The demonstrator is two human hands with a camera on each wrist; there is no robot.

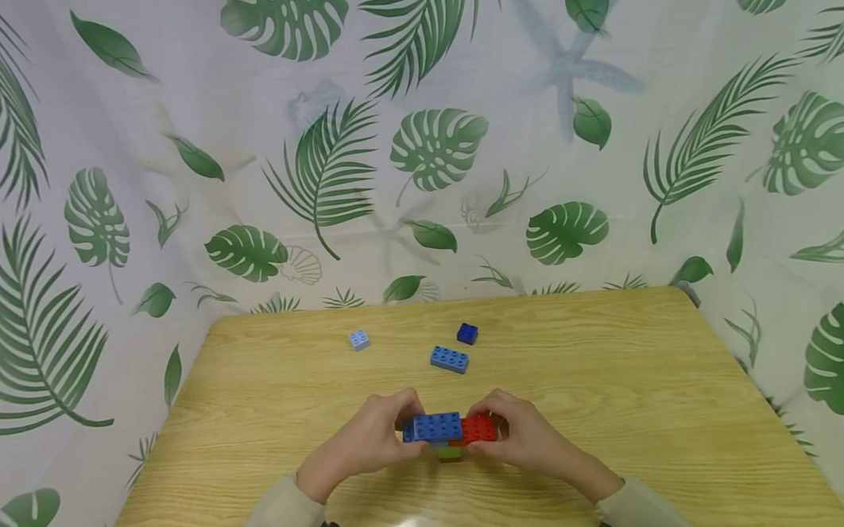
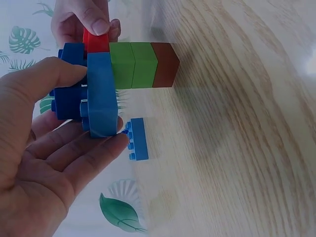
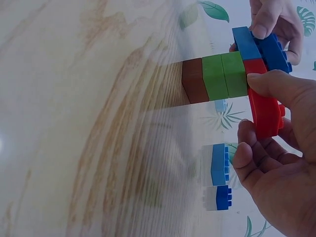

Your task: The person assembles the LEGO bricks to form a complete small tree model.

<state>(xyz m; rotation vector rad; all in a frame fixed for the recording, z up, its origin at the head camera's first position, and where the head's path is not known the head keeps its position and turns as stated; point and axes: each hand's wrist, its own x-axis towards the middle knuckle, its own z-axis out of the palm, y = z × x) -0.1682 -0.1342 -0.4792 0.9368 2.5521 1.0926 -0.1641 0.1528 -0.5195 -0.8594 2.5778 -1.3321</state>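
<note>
A small tower of toy building bricks stands on the table between both hands. In the left wrist view its base is a brown brick (image 2: 166, 65), with two green bricks (image 2: 133, 65) stacked above. On these lie a medium-blue brick (image 2: 102, 94) and a red brick (image 1: 478, 429), end to end. A darker blue brick (image 1: 438, 427) sits on top, toward the left. My left hand (image 1: 370, 437) grips the blue bricks at the left end, thumb at the near side. Opposite it, my right hand (image 1: 527, 433) pinches the red brick between thumb and fingers.
Beyond the tower lie a blue eight-stud brick (image 1: 449, 359), a small dark blue brick (image 1: 467, 333) and a small light blue brick (image 1: 358, 340). A leaf-patterned cloth (image 1: 435, 239) hangs behind and beside the wooden table (image 1: 613, 365).
</note>
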